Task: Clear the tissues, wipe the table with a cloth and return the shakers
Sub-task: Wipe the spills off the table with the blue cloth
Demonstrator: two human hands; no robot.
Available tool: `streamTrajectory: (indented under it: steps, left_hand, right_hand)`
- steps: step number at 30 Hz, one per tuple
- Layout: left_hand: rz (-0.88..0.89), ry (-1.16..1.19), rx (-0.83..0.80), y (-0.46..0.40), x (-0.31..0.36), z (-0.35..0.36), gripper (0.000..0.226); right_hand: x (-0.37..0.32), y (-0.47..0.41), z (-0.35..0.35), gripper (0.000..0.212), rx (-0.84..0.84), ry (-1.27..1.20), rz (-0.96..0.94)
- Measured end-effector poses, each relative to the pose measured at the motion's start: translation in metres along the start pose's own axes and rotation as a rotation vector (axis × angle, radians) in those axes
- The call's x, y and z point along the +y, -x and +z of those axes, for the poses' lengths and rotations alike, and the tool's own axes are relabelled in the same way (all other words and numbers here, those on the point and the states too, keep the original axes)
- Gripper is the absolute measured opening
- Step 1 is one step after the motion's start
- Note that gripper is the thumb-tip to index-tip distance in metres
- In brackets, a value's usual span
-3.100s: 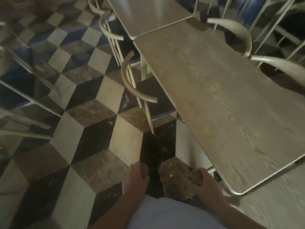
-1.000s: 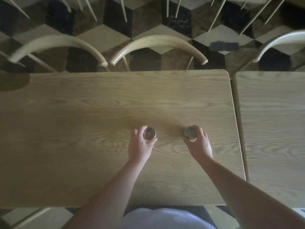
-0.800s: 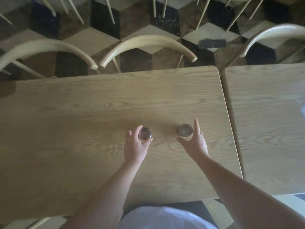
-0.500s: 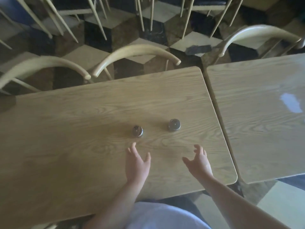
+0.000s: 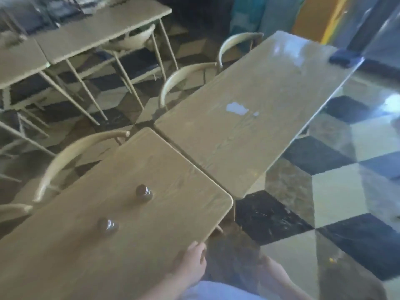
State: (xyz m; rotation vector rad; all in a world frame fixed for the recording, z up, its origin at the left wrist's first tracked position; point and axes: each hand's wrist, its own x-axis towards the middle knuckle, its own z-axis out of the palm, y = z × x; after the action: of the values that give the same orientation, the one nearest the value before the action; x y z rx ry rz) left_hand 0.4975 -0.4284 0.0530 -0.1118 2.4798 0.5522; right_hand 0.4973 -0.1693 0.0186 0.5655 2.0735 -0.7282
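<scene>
Two shakers (image 5: 142, 192) upright on the near bench (image 5: 86, 256), well apart from each other, the second (image 5: 107, 226) nearer the body; both untouched, so the return looks done here. Left hand (image 5: 191, 262) at the bench's near edge, fingers loosely bent, pinching nothing. Right hand (image 5: 273, 270) low beside the body, badly blurred; spread or curled, cannot tell. On the next bench (image 5: 249, 126) a pale patch (image 5: 237, 108), perhaps a tissue, perhaps only glare. Best now: step clear without knocking the near corner, keep sleeves away from the shakers, check that patch closely before calling the job finished. Checked floor (image 5: 324, 191) on the right.
</scene>
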Motion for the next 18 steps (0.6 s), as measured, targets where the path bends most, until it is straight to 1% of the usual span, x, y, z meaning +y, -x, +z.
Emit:
streamTrajectory:
  steps: [1, 2, 3, 4, 5, 6, 9, 12, 14, 18]
  left_hand:
    - [0.044, -0.041, -0.002, 0.000, 0.013, 0.002, 0.014]
    - [0.073, -0.075, -0.005, -0.002, 0.028, 0.003, 0.014]
    - [0.100, -0.099, -0.010, -0.004, 0.043, 0.004, 0.016]
    - [0.129, -0.127, -0.009, -0.006, 0.060, 0.005, 0.017]
    - [0.162, -0.171, -0.009, -0.008, 0.074, 0.009, 0.017]
    - [0.197, -0.203, -0.018, -0.010, 0.087, 0.013, 0.015]
    - [0.344, -0.313, -0.118, -0.013, 0.115, 0.028, 0.013]
    - [0.492, -0.463, -0.169, -0.017, 0.141, 0.038, 0.018]
    - [0.532, -0.484, -0.157, -0.022, 0.157, 0.039, 0.021]
    - [0.553, -0.516, -0.167, -0.047, 0.180, 0.040, 0.012]
  right_hand:
    - [0.012, 0.013, -0.005, 0.035, -0.022, -0.026, -0.045]
    - [0.018, 0.027, -0.011, 0.026, -0.029, -0.034, -0.083]
    - [0.026, 0.038, -0.016, 0.012, -0.008, -0.035, -0.098]
    - [0.038, 0.043, -0.023, 0.011, 0.025, -0.056, -0.075]
    - [0.048, 0.052, -0.029, 0.021, 0.049, -0.109, -0.049]
    - [0.059, 0.058, -0.036, 0.025, 0.067, -0.146, -0.032]
    - [0.097, 0.062, -0.031, 0.022, 0.092, -0.323, 0.071]
    - [0.126, 0.065, -0.027, 0.015, 0.096, -0.397, 0.105]
    - [0.134, 0.063, -0.030, 0.015, 0.074, -0.432, 0.169]
    - [0.149, 0.045, -0.035, 0.016, 0.070, -0.528, 0.224]
